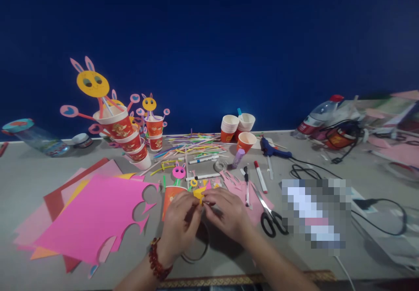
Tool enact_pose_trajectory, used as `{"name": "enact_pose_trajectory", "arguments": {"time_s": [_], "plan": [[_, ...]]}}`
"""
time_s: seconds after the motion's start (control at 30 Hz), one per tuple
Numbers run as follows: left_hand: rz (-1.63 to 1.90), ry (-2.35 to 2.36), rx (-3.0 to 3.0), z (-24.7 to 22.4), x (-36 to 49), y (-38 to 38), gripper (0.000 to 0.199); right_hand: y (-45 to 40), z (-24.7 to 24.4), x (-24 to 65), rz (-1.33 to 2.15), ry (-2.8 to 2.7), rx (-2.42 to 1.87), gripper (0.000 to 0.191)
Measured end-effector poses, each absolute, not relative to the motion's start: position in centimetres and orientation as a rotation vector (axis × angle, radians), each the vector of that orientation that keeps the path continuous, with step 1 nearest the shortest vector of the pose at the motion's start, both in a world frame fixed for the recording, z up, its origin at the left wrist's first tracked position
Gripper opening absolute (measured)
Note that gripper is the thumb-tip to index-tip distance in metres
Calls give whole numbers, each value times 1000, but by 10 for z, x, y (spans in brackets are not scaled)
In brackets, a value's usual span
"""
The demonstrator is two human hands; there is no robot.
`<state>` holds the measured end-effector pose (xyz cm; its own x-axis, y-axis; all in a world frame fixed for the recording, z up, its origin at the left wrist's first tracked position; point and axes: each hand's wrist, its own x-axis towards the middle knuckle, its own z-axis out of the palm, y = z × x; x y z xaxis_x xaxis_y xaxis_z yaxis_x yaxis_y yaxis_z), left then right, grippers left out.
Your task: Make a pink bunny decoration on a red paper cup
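Observation:
My left hand (183, 214) and my right hand (227, 208) meet at the fingertips low in the middle of the view. Both are closed in a pinch around something too small to make out. Yellow paper (199, 192) shows right at and behind the fingertips; whether it is held or lies there I cannot tell. Partly hidden behind my left hand is an orange paper cup (170, 197), with a pink rabbit-like paper face (179, 172) on green stems above it. A thin ring (204, 249) lies beneath my hands.
Coloured paper sheets (91, 217) lie left, under stacked cups with a yellow rabbit face (93, 84). Pipe cleaners or thin sticks (193, 145) are heaped behind. To the right are scissors (270, 219), a red-capped marker (261, 177), a blue glue gun (275, 150) with its cord, and cups (246, 140).

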<state>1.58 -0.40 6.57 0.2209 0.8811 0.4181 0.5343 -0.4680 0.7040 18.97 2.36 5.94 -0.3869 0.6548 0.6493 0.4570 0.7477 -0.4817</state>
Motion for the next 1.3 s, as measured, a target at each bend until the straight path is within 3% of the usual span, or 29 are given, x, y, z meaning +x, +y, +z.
{"name": "enact_pose_trajectory", "arguments": {"time_s": [0.9,1.3], "plan": [[1088,1395,2223,57,16,-2,13,21,47,186,-16,-2157,-864,20],[1068,1376,2085,61,14,0,15,24,56,188,142,-2109,-850,15]]}}
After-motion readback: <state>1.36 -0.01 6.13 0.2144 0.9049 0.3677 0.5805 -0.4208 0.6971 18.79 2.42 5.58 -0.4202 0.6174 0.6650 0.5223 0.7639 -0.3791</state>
